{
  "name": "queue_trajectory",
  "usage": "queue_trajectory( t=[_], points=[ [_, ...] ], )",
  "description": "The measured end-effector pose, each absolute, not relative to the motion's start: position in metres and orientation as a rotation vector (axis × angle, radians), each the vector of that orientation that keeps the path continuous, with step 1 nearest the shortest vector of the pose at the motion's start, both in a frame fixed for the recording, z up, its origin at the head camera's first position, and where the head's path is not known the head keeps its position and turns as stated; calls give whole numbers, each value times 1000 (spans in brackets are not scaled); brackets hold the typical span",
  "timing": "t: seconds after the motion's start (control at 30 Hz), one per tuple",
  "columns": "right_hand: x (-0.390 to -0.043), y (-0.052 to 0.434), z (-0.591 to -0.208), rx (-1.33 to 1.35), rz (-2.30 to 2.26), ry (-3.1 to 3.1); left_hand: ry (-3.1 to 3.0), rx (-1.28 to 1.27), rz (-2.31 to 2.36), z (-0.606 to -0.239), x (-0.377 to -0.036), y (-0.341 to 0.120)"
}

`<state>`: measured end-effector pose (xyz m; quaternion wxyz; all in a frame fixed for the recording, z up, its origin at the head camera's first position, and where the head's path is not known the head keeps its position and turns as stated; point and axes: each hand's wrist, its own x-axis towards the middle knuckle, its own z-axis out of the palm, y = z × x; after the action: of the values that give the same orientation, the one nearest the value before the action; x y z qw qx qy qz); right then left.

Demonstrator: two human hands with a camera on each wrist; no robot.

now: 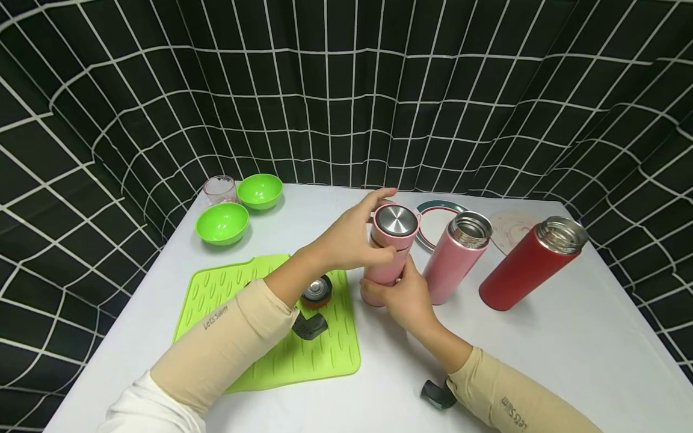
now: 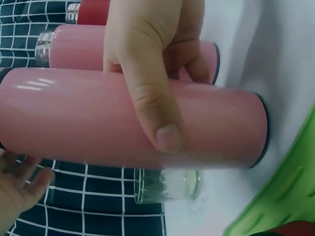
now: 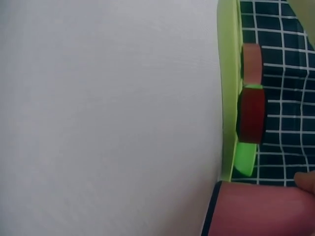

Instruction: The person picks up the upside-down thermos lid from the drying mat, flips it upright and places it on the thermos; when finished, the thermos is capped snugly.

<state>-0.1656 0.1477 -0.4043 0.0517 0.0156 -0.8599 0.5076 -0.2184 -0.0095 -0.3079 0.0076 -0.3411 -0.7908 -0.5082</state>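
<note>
Curtain: black with a white grid, hung round the top and both sides of the frame.
Table: white, filling the lower half.
Mat: green, lower left, with a red lid on it.
Pink flask: upright at centre, probably steadied for capping.
Right hand: fingers wrapped round the flask's base.
Left hand: fingers curled round its cap.
</note>
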Motion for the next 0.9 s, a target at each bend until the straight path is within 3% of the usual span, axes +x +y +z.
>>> queue_trajectory(
  t=[0.9],
  points=[
    [-169,147,-406,35,1535,-2638,-2377,-1136,-1691,-320,-225,-11]
  ],
)
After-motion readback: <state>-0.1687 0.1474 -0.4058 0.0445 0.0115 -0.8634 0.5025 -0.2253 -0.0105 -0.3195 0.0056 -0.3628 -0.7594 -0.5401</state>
